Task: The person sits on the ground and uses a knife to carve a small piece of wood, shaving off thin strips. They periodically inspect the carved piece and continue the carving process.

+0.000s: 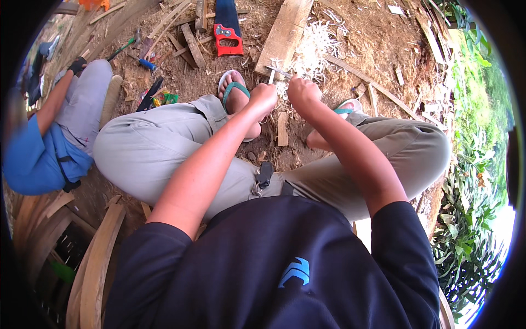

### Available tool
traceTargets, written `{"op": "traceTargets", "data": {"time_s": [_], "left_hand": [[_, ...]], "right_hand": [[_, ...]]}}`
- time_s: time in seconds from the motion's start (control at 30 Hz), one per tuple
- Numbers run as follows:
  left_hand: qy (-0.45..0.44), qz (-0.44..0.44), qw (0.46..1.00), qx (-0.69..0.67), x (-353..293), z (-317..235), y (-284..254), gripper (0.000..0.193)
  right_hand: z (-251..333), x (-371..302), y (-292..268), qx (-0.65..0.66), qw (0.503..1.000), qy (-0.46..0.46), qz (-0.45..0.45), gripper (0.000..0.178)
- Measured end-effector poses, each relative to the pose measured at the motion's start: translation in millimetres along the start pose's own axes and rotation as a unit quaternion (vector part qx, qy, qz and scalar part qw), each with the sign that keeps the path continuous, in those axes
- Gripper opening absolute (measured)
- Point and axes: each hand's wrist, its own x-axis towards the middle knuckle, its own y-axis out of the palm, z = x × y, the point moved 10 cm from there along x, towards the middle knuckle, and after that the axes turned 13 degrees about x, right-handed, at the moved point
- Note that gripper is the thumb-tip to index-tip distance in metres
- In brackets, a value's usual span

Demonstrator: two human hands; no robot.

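Between my feet, my left hand [265, 97] is closed around a thin pale wooden stick [272, 75], whose end points away from me. My right hand [303, 93] grips a knife [281, 72]; the handle is hidden in the fist. Its narrow grey blade points left and crosses near the stick's upper part; whether they touch I cannot tell. Both are over the near end of a wide wooden plank [285, 34] lying on the ground. Curly pale wood shavings [315, 48] are heaped along the plank's right side.
A red-handled handsaw [228, 41] lies beyond my left foot. Another person in blue [46, 156] sits at the left. Around are a blue-headed tool [147, 64], a small offcut [282, 129], a long strip [378, 88] and curved timbers [101, 257]. Plants [466, 230] grow at the right.
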Motion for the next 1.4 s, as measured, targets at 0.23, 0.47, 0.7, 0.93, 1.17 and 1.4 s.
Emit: {"op": "traceTargets", "data": {"time_s": [0.23,0.47,0.7,0.93,1.17,1.4], "left_hand": [[0.037,-0.012,0.995,0.094,-5.6,-17.0,-6.4,0.039],[0.053,0.006,0.985,0.164,7.0,-12.1,1.1,0.035],[0.008,0.01,1.0,0.001,-5.2,-7.1,-2.4,0.04],[-0.013,0.042,0.998,-0.049,4.6,9.5,8.8,0.042],[-0.097,0.038,0.989,-0.102,-23.6,-1.2,-3.3,0.043],[-0.089,0.087,0.986,-0.113,-14.4,3.2,4.6,0.031]], "right_hand": [[-11.9,-8.8,-1.3,0.098,0.993,-0.028,0.053,0.038],[7.0,-56.4,-24.2,0.051,0.994,-0.073,0.069,0.023],[-13.0,-22.4,-7.8,0.019,0.999,-0.02,0.034,0.022],[-22.9,5.2,-6.9,0.005,1.0,0.019,0.024,0.022],[-23.5,-15.7,-14.0,0.07,0.993,-0.037,0.085,0.025],[-8.0,-56.9,-29.6,0.086,0.992,-0.058,0.066,0.037]]}}
